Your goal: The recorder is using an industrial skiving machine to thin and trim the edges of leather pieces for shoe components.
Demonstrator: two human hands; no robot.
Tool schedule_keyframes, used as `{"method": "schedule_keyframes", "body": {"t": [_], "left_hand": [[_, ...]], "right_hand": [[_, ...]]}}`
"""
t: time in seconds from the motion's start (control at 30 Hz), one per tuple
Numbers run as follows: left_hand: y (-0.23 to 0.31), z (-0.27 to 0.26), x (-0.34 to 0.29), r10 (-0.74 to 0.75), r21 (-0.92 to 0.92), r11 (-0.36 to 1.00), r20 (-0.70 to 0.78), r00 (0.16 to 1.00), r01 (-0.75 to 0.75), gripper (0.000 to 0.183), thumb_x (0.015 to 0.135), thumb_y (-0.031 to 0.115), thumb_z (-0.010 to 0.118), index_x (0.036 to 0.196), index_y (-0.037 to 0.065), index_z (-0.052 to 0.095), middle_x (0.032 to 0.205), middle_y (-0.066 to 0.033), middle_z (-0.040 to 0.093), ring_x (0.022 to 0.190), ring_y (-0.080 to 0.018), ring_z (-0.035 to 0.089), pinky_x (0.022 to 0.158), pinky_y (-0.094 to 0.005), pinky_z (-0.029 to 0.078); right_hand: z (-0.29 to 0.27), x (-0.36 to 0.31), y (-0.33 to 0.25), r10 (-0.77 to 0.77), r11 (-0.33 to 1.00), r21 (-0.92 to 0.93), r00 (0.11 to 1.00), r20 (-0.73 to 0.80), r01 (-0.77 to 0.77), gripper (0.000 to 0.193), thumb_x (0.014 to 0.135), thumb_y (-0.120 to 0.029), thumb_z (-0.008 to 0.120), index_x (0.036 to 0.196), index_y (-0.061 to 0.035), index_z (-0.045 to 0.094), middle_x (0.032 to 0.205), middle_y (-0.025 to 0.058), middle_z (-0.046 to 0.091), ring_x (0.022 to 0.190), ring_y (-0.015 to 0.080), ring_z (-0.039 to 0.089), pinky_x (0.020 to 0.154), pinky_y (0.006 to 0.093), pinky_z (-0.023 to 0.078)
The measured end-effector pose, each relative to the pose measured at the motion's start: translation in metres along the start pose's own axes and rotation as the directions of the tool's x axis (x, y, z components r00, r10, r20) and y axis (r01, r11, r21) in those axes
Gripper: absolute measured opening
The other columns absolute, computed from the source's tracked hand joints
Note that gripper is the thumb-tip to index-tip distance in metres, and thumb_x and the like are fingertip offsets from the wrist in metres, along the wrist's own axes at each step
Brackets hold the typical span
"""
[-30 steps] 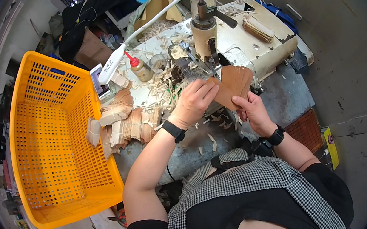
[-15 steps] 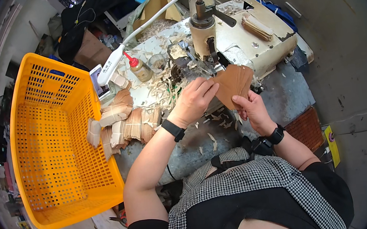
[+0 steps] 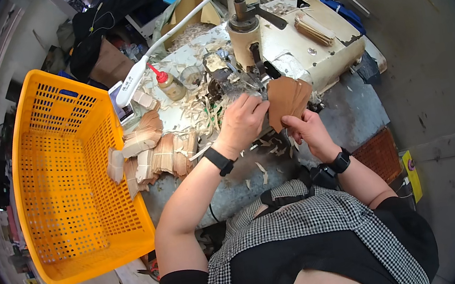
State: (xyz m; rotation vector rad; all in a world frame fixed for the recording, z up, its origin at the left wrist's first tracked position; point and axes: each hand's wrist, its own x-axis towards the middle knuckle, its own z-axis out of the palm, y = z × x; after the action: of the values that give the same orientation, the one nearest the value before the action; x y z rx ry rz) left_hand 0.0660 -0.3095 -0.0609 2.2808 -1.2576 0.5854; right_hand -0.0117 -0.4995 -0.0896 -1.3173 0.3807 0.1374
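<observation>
I am gripping the leather piece [image 3: 287,99] with my right hand [image 3: 308,131], fingers closed on its near edge. My left hand [image 3: 242,121] is pressing its left edge, fingers curled, beside the machine [image 3: 284,48].

One orange basket [image 3: 66,180], one tan leather piece [image 3: 286,100], one red-capped bottle [image 3: 169,85], two hands

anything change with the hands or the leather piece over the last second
Almost nothing. The left hand and right hand still hold the tan leather piece at the cream machine; the piece may have edged slightly, too little to call. The stack of tan pieces, the small bottle with a red cap and the orange basket have not moved.
</observation>
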Motion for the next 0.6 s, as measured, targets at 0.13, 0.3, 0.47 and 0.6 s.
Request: {"method": "schedule_keyframes", "body": {"t": [0.13,0.3,0.47,0.6], "left_hand": [[0.019,0.012,-0.009,-0.184,-0.141,0.973,0.015,0.983,0.184,0.015,0.080,0.005,0.066,0.095,0.003,0.067,0.087,-0.0108,0.061,0.076,-0.0284,0.062,0.067,-0.0366,0.052],[0.027,0.011,-0.005,-0.242,-0.240,0.939,0.046,0.969,0.246,0.023,0.083,0.009,0.068,0.105,0.002,0.065,0.090,-0.0111,0.063,0.078,-0.0258,0.064,0.070,-0.0338,0.052],[0.046,-0.004,0.001,-0.350,-0.719,-0.045,0.662,0.663,0.694,0.051,0.089,0.022,0.071,0.127,-0.003,0.050,0.116,-0.0088,0.063,0.108,-0.0146,0.058,0.092,-0.0287,0.048],[0.065,-0.010,-0.003,-0.378,-0.687,-0.167,0.707,0.598,0.707,0.061,0.082,0.016,0.077,0.132,0.002,0.045,0.121,-0.0079,0.059,0.110,-0.0152,0.057,0.098,-0.0303,0.045]], "right_hand": [[-0.006,0.010,0.002,0.074,0.991,-0.112,0.996,0.055,-0.067,0.027,0.085,-0.026,0.072,0.095,-0.0019,0.065,0.074,0.0024,0.063,0.049,0.0061,0.052,0.043,0.0202,0.040],[-0.012,0.017,0.007,0.007,0.993,-0.121,0.996,0.085,0.003,0.027,0.084,-0.026,0.073,0.092,-0.0009,0.067,0.076,0.0038,0.065,0.053,0.0052,0.054,0.047,0.0192,0.042],[-0.008,-0.007,0.007,-0.469,0.856,-0.187,0.876,0.114,0.482,0.032,0.084,-0.027,0.072,0.100,0.0001,0.068,0.079,0.0027,0.068,0.064,0.0057,0.058,0.056,0.0248,0.047],[0.001,-0.041,-0.017,-0.680,0.215,-0.710,0.625,0.384,0.670,0.029,0.071,-0.024,0.077,0.088,-0.0057,0.063,0.073,0.0068,0.063,0.062,0.0231,0.063,0.058,0.0350,0.051]]}}
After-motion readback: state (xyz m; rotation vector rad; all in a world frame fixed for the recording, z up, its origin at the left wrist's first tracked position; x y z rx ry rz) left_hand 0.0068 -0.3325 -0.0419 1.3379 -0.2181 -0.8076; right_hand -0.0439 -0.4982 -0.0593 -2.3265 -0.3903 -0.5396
